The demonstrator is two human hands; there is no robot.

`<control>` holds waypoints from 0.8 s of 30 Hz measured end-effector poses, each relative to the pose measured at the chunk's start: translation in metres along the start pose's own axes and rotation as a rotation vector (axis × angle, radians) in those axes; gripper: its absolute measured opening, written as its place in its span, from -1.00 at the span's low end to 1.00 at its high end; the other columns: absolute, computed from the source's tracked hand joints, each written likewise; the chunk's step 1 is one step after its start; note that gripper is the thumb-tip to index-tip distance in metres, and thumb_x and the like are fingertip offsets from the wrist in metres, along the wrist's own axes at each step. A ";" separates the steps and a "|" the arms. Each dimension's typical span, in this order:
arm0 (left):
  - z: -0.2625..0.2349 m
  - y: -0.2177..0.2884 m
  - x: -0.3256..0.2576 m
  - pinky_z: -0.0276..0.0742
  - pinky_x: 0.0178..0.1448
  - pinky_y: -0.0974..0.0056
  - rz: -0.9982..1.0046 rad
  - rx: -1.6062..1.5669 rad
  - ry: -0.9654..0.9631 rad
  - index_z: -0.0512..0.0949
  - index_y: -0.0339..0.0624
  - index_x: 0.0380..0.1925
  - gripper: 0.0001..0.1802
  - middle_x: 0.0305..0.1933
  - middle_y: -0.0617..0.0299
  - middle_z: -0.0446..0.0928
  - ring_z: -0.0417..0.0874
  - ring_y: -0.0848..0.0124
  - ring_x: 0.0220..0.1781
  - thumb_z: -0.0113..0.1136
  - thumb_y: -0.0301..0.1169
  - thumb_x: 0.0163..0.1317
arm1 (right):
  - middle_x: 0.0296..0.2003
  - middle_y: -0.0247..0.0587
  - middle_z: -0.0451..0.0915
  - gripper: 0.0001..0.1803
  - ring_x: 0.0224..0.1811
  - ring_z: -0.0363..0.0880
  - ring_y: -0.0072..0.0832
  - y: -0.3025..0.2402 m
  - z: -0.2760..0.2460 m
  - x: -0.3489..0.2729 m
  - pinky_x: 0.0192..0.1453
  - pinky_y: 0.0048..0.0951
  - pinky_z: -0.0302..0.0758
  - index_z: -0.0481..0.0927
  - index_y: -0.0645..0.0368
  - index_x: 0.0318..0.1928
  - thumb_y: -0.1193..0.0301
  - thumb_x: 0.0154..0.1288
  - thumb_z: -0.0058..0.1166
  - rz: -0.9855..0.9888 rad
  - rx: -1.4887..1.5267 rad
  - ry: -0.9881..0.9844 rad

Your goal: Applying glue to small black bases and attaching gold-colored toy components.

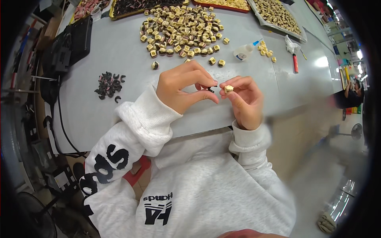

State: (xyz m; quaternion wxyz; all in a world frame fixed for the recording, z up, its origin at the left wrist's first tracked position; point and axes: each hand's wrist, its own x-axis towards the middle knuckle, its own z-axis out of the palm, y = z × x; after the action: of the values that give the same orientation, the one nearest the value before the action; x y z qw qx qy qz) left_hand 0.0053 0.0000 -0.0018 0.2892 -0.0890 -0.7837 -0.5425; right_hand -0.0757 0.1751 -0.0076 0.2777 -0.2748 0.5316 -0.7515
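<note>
My left hand (pixel 178 87) pinches a small black curved piece (pixel 211 90) between thumb and fingertips. Facing it a short gap away, my right hand (pixel 249 105) grips a small cream, block-shaped piece (pixel 229 89) with thumb and fingers. Both hands are raised over the near part of the grey table. To the left of my left hand lies a small heap of black C-shaped pieces (pixel 108 85), some with pink on them. Beyond my hands spreads a large group of cream-and-dark assembled pieces (pixel 182 33).
Past my right hand lie a clear squeeze bottle (pixel 244 52) with a blue tip, loose cream pieces (pixel 263 48) and a red-handled tool (pixel 295 63) beside white tissue. Filled trays (pixel 278 16) line the far edge. Black equipment (pixel 75 41) with a cable stands at left.
</note>
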 end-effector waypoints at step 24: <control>-0.002 0.005 0.005 0.41 -0.34 0.37 0.205 0.184 -0.088 0.61 -0.14 -0.37 -0.61 -0.39 0.24 0.54 0.51 0.36 -0.36 0.48 -0.52 -0.34 | -0.19 -0.13 0.54 -0.67 -0.10 0.51 -0.47 0.004 0.001 0.004 -0.04 -0.49 0.45 0.39 0.33 -0.08 0.61 0.11 0.09 0.242 0.254 -0.121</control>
State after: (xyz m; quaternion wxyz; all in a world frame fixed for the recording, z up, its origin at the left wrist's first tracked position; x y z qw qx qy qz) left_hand 0.0046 -0.0010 0.0055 0.3153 -0.1655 -0.8289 -0.4314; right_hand -0.0774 0.1708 -0.0108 0.4300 -0.2160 0.4442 -0.7557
